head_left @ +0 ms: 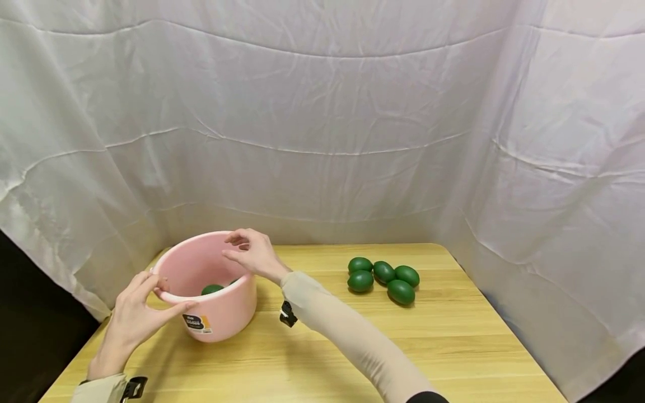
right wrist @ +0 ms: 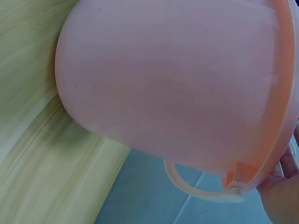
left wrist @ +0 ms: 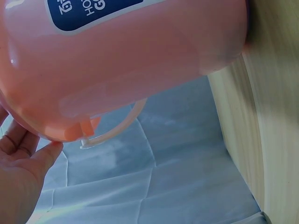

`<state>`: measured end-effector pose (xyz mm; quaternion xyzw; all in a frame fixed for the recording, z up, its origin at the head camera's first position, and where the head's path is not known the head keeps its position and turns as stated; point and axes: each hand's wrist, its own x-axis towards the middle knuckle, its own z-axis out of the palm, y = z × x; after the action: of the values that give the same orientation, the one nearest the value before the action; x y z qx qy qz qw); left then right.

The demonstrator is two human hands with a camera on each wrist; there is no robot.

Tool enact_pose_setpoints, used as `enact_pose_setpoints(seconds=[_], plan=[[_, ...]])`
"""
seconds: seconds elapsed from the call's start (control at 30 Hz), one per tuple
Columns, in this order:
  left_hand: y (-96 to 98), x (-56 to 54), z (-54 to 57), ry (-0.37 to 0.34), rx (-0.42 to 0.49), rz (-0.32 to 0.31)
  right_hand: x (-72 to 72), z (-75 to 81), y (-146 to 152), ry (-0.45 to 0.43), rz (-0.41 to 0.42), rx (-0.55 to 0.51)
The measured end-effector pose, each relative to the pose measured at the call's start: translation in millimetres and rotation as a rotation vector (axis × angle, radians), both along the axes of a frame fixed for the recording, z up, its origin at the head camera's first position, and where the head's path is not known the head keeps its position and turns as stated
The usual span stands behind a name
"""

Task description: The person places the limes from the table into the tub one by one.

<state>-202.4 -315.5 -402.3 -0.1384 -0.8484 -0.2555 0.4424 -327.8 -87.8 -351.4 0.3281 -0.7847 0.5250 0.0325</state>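
Observation:
A pink plastic bucket (head_left: 224, 313) with a white rim stands upright at the left of the table. My left hand (head_left: 133, 316) holds its rim at the left front, thumb along the outer edge and fingers over the side. Above the right side of the rim is my right hand (head_left: 252, 254), its fingers loosely bent over the opening with nothing visible between them. A dark green avocado (head_left: 212, 289) lies inside the bucket, and part of another green one shows beside it; the front wall hides the rest. In the right wrist view, the right hand (right wrist: 282, 186) appears just beyond the rim.
Several dark green avocados (head_left: 384, 272) lie grouped on the wooden table (head_left: 322, 358), right of the bucket. The bucket's pale handle (left wrist: 119, 128) hangs down its side. A pale curtain (head_left: 322, 112) surrounds the table's back and sides.

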Motion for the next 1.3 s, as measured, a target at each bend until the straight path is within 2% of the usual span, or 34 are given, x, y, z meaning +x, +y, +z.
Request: enact_pose_setpoints(seconds=[0.33, 0.5, 0.77, 1.03, 1.3], plan=[[1.9, 0.3, -0.7, 0.002, 0.002, 0.001, -1.9, -6.4, 7.3, 0.013, -0.048, -0.04], [2.7, 0.9, -0.6, -0.003, 0.009, 0.006, -3.1, -8.8, 13.1, 0.004, -0.07, -0.096], [3.1, 0.2, -0.7, -0.003, 0.012, 0.002, -4.4, -11.1, 21.9, 0.011, -0.075, -0.144], [3.5, 0.9, -0.6, -0.017, 0.025, 0.005, -1.0, -19.3, 29.7, 0.009, -0.105, -0.173], [1.3, 3.2, 0.0, -0.023, 0.025, 0.018, 2.7, -24.9, 40.1, 0.016, -0.099, -0.265]])
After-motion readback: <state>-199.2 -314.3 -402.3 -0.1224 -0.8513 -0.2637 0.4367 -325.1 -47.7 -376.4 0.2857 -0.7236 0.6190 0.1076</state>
